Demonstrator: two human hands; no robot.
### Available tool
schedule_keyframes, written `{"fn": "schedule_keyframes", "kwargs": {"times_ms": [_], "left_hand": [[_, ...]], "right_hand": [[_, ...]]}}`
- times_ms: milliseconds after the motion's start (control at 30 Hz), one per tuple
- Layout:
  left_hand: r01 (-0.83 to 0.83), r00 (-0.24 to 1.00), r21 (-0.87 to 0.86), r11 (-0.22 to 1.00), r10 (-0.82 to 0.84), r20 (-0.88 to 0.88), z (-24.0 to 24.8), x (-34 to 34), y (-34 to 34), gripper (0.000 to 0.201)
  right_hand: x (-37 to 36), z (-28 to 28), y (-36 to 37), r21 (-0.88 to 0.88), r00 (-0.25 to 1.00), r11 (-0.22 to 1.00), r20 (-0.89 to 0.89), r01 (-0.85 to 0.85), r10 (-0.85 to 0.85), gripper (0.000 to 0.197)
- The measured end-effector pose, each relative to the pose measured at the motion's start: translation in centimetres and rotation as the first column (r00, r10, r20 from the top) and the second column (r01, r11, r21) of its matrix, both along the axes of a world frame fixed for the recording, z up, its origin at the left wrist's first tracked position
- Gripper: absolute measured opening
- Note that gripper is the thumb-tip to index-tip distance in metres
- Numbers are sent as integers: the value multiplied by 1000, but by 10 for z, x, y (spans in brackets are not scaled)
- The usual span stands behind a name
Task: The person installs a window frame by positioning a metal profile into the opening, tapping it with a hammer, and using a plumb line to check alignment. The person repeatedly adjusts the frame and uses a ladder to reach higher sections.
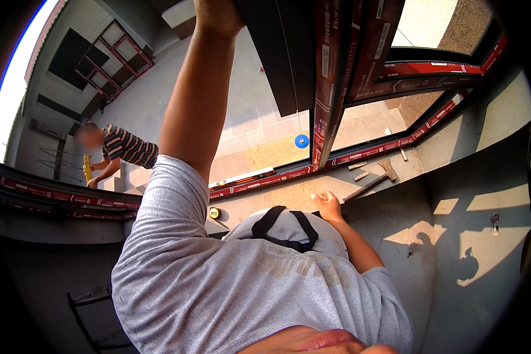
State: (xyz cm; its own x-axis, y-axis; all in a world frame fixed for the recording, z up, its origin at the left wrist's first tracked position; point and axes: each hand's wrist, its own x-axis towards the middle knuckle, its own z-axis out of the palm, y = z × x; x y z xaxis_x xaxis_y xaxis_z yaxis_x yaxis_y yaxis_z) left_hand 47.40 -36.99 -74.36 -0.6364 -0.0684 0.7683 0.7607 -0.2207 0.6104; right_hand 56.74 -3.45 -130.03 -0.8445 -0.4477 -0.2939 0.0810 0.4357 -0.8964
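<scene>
My left arm stretches up to the top edge. There my left hand [221, 16] is beside a dark panel [283, 56], and its fingers are cut off from view. A thin line runs down past the panel to a hanging blue disc [301, 141], like a plumb bob. My right hand [327, 206] is low by the sill [289, 194], its fingers curled; whether anything is in them is hidden. Close to it lies a hammer [371, 182] with a dark handle. The window frame [327, 82] is covered in dark red printed film.
A spirit level [242, 177] lies along the lower frame rail. On the sill are a yellow tape measure [215, 213] and small wooden strips [361, 176]. Beyond the opening a co-worker in a striped shirt [130, 144] holds a yellow tool [87, 169]. Red-filmed frames [115, 59] lean farther off.
</scene>
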Motion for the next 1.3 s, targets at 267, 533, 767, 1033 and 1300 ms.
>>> {"fn": "schedule_keyframes", "kwargs": {"times_ms": [267,533,767,1033,1300], "left_hand": [[-204,976,-21,979,202,-84,-3,1,-8,52],[-70,996,-53,996,67,-62,1,1,2,56],[-67,993,-97,993,57,-101,1,-1,-3,61],[-97,993,-54,994,93,-78,-2,-1,-5,64],[-80,997,-25,996,80,-3,2,4,3,62]], "right_hand": [[-9,-50,50,102,999,995,34,8,-11,37],[11,-87,118,229,969,970,210,81,-131,36],[38,-134,193,368,889,922,373,122,-267,47],[26,-93,190,311,782,927,516,210,-350,33],[9,-71,150,238,799,942,505,236,-328,33]]}}
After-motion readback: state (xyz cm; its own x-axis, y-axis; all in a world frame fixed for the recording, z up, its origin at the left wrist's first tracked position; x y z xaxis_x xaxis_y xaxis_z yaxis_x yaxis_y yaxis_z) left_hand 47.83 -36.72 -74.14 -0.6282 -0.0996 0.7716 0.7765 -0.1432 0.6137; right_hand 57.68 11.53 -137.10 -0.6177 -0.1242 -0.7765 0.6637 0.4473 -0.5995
